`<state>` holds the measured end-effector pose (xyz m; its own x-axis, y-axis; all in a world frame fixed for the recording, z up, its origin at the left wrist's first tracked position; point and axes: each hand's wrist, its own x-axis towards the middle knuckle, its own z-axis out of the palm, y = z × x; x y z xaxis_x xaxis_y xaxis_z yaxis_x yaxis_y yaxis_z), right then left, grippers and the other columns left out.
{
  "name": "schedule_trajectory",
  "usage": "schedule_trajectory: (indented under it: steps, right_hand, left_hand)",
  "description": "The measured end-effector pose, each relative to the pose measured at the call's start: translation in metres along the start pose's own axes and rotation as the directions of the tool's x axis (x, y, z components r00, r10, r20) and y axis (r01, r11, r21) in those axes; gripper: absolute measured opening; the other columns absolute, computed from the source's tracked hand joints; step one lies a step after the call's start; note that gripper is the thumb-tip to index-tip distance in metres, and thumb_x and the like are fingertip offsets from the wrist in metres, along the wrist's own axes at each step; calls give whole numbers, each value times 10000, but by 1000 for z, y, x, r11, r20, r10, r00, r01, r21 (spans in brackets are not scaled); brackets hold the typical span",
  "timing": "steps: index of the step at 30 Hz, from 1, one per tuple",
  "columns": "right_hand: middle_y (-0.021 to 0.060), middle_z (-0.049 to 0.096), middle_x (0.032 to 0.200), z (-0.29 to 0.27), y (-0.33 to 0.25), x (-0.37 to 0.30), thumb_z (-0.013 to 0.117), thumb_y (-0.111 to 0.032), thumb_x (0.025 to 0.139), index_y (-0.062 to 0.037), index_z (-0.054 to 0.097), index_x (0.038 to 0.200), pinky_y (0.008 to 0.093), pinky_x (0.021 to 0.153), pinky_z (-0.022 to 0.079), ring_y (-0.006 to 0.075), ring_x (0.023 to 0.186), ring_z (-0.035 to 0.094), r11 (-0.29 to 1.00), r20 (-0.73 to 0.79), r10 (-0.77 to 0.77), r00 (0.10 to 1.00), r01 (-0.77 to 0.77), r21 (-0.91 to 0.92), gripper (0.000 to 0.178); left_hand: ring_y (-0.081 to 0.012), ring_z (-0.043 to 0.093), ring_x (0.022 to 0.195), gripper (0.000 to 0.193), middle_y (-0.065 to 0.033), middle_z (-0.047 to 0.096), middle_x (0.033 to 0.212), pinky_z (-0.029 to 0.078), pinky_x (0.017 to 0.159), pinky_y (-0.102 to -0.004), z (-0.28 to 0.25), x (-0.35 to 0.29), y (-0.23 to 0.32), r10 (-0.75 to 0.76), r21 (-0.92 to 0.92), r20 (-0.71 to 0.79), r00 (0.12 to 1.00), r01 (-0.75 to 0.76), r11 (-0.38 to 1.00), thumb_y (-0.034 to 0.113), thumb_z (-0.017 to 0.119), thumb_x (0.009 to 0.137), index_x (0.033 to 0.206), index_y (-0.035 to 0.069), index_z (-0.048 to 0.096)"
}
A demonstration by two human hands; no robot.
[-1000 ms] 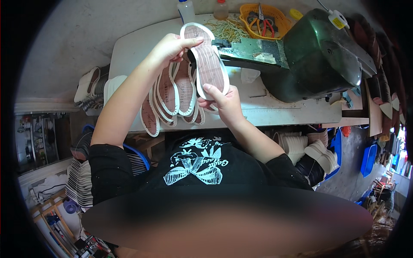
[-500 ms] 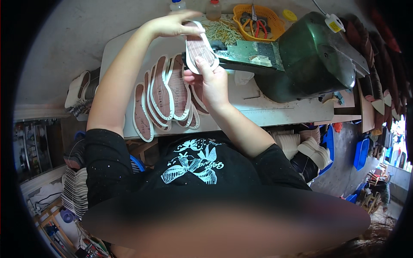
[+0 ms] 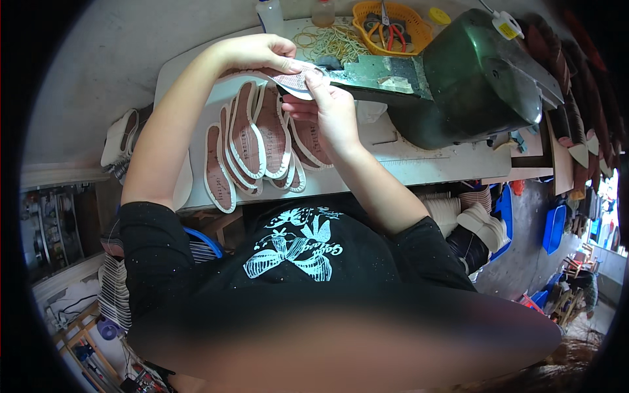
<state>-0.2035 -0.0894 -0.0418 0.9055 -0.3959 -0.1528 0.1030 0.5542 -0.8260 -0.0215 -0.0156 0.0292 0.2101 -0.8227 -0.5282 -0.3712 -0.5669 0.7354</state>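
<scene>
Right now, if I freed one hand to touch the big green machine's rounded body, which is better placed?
Probably the right hand: it's nearer the machine's rounded body, while the left hand is farther left. Both hold the insole, though.

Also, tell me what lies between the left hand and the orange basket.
In the head view, a tangle of thin yellowish strands lies between the left hand and the orange basket.

This looks like a shoemaking workshop: a bulky green machine (image 3: 481, 85) stands on the surface (image 3: 452, 164) near loose insoles (image 3: 244, 134), a yellow basket (image 3: 362, 43) holds hand tools (image 3: 398, 38), stacked soles (image 3: 114, 295) flank the person, and blue bins (image 3: 555, 229) sit around.
</scene>
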Motion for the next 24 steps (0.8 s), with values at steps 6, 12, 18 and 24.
schedule_trajectory:
  steps: [6,12,18,24]
  right_hand:
    - [98,677,838,-3,-3,-4,518,-354,927,13,643,952,242,592,521,150,667,663,998,-4,-48,999,48,41,389]
    - [97,672,804,2,1,-1,505,-359,932,17,639,947,227,538,511,145,618,653,997,-15,-71,997,71,33,400]
    - [115,661,738,-1,1,2,508,-361,930,31,641,882,225,527,509,142,594,647,998,7,-55,998,55,31,417]
    - [130,673,794,-9,-2,5,531,-375,907,22,626,972,233,566,521,182,663,671,1000,56,-11,998,10,12,413]
  left_hand:
    - [-19,424,645,246,68,481,703,342,559,-188,22,-11,6,-1,-49,-49,999,-1,999,291,636,855,776,85,527]
    - [-16,440,652,236,66,510,728,360,586,-181,7,0,-12,28,-115,24,999,-25,993,299,627,863,810,82,550]
    - [-30,483,643,242,52,551,721,396,583,-200,2,4,-20,-2,-129,-14,1000,1,992,317,632,859,840,81,582]
    - [-56,505,653,312,26,574,725,412,600,-217,16,-9,-12,-37,-33,-117,992,33,999,381,615,858,851,69,606]
